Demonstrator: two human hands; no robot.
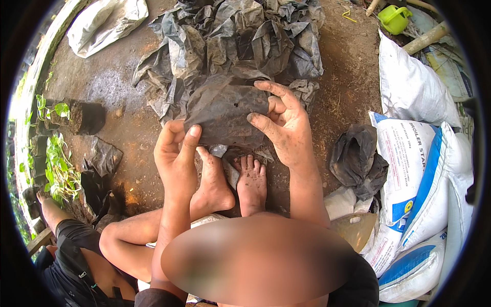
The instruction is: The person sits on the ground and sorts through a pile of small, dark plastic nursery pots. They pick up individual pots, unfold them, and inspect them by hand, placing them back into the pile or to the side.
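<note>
A soil-smeared black plastic planting bag is spread out flat in front of me, with a small hole in its upper middle. My left hand pinches its lower left corner between thumb and curled fingers. At the bag's right edge is my right hand, its thumb and forefinger spread wide and soil on the fingertips. The thumb tip overlaps the bag; whether the curled fingers behind grip the edge is hard to see. Just beyond lies a large heap of crumpled, dirty plastic bags. My bare feet are below the bag.
White feed sacks with printing are stacked at right, beside a crumpled black bag. A green watering can stands far right. Leafy seedlings and a soil-filled bag are left. Another person's leg is lower left.
</note>
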